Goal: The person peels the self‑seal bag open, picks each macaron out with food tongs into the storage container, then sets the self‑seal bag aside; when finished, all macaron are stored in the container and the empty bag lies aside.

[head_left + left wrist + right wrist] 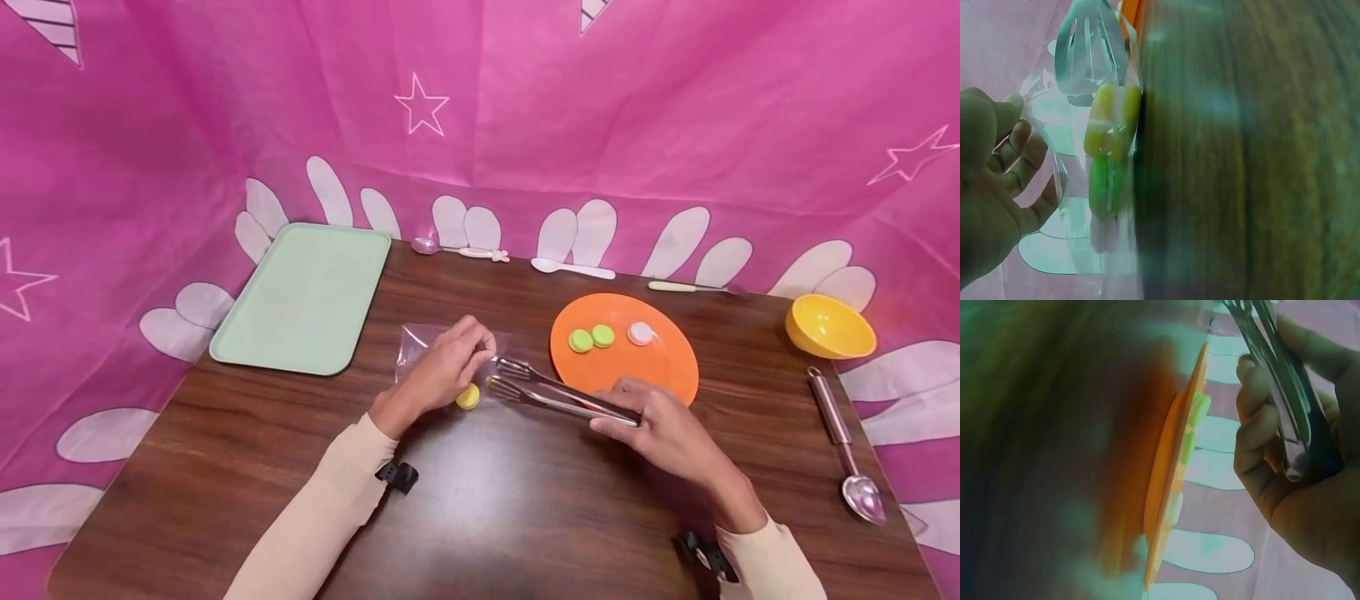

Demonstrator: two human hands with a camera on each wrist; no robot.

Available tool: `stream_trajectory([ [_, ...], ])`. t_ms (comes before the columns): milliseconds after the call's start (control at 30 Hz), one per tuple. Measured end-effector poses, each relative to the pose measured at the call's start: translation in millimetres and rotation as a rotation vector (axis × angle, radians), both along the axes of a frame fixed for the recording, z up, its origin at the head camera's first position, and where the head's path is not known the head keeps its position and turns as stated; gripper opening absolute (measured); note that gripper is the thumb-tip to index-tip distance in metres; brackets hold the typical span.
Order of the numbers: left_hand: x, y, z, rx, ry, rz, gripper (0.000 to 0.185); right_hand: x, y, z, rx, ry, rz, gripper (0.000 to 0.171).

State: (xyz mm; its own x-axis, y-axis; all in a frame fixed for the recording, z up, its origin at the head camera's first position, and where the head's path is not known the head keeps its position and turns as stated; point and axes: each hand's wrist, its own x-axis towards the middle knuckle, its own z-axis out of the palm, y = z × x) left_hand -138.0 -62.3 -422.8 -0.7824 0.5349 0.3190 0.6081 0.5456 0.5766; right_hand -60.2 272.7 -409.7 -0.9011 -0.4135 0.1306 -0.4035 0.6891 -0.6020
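Note:
My left hand (442, 367) pinches the edge of a clear plastic bag (420, 346) lying on the brown table (480, 492). A yellow macaron (468, 397) sits just below that hand. In the left wrist view the bag (1079, 187) holds a yellow macaron (1110, 122) and a green one (1102, 184), beside my fingers (1019, 156). My right hand (660, 425) grips metal tongs (558, 393), their forked tips pointing at the bag's mouth. The tongs (1288, 406) show in my fingers in the right wrist view. An orange plate (660, 367) carries two green macarons (591, 337) and a white one (640, 333).
A pale green tray (303, 300) lies at the back left. A yellow bowl (828, 327) and a metal scoop (843, 446) are at the right edge. Small spoons (457, 248) and a knife (686, 287) lie along the far edge by the pink backdrop.

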Motion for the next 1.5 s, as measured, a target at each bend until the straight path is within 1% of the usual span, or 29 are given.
stream_trajectory([
  [133,-0.4,1,0.8,-0.005,-0.019,-0.03,0.01,-1.0,-1,5.1,-0.029,-0.109,0.055,0.031],
  [233,-1.2,0,1.5,-0.021,-0.031,-0.067,0.009,-1.6,0,6.3,-0.032,-0.128,0.07,0.036],
  [300,-1.5,-1,2.4,-0.027,-0.042,-0.099,0.008,-2.9,-2,4.7,-0.029,-0.102,0.079,0.038],
  [400,-1.6,-4,3.7,-0.025,-0.066,-0.145,0.008,-5.6,-8,-0.4,-0.009,-0.027,0.089,0.04],
  [500,-1.8,-6,5.1,-0.028,-0.078,-0.173,0.008,-8.5,-15,-4.6,0.013,0.034,0.098,0.04],
  [533,-1.9,-8,5.8,-0.033,-0.083,-0.176,0.008,-9.7,-18,-5.4,0.018,0.042,0.098,0.04],
  [733,-3.6,-19,12.7,-0.088,-0.116,-0.187,0.011,-17.2,-27,-4.8,0.012,0.039,0.132,0.033],
  [900,-5.9,-25,16.2,-0.111,-0.082,-0.191,0.013,-18.3,-25,-4.5,-0.018,0.045,0.152,0.031],
  [1133,-6.8,-21,12.3,-0.089,-0.059,-0.17,0.013,-18.9,-28,-7.8,-0.013,0.085,0.155,0.036],
  [1333,-4.9,-19,8.9,-0.086,-0.097,-0.141,0.01,-21.2,-36,-8.7,-0.001,0.095,0.163,0.034],
  [1500,-4.4,-19,10.1,-0.076,-0.11,-0.12,0.009,-19.5,-37,-7.6,-0.017,0.102,0.17,0.031],
])
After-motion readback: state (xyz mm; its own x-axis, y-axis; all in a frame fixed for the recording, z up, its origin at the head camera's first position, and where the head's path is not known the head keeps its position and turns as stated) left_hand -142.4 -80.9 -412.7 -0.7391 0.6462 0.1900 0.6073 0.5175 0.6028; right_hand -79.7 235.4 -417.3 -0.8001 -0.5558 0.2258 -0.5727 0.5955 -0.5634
